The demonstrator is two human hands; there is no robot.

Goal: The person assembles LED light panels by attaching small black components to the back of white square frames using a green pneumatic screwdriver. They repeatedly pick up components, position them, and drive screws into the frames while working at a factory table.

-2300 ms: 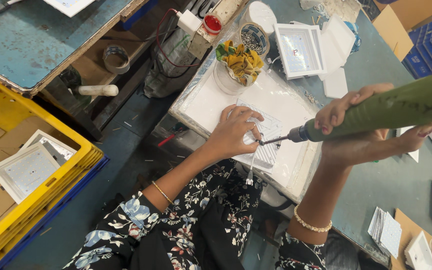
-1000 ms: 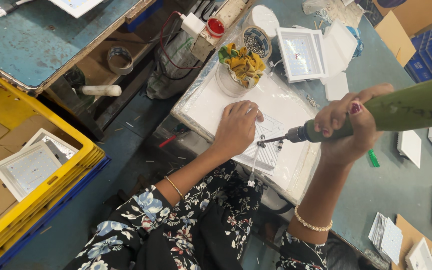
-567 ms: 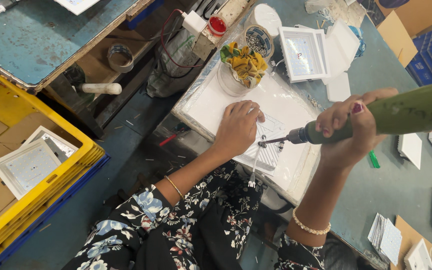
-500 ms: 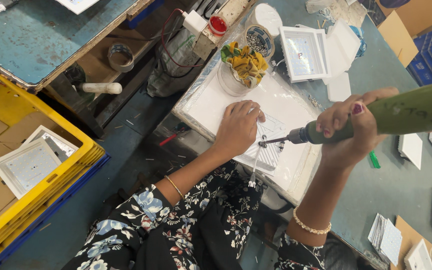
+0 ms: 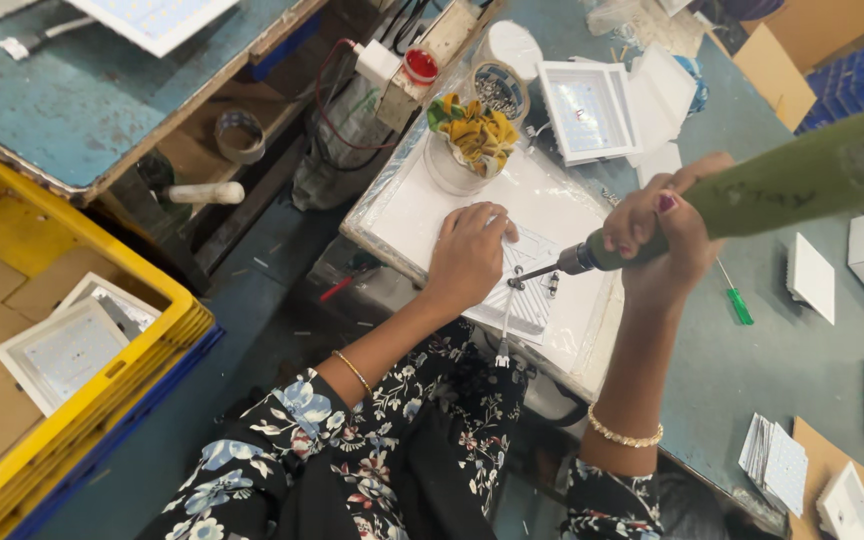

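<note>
The left hand is pressing spread fingers on the thin, light finned panel, while the right hand, at 3 o'clock, is gripping the green electric screwdriver.

crate left of bench; bowl behind panel.

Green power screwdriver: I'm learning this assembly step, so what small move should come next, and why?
Probably press the bit straight down and drive. The right hand holds the green power screwdriver with its tip at the finned plate, which the left hand pins flat on the white board.
</note>
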